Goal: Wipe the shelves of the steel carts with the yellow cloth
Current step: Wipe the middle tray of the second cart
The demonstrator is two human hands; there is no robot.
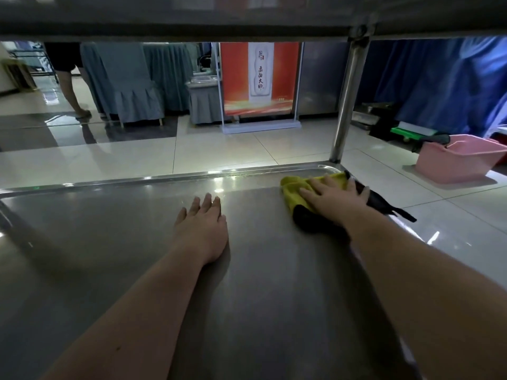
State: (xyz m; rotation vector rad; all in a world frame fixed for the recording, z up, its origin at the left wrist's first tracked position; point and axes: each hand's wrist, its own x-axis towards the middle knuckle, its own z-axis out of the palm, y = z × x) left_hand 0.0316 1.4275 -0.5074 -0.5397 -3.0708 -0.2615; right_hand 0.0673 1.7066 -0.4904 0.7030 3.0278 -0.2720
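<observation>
I look across a lower steel cart shelf (115,231) from under the shelf above it (192,26). The yellow cloth (292,189), with a dark part trailing off the right edge, lies at the shelf's far right corner. My right hand (333,197) presses flat on the cloth, fingers straight and spread. My left hand (203,224) rests palm down on the bare steel near the middle, fingers straight, holding nothing.
A steel cart post (347,105) rises at the far right corner. A pink plastic basin (458,160) stands on the tiled floor to the right. Beyond are covered chairs (129,86), a red sign stand (259,83) and a person's legs (71,86).
</observation>
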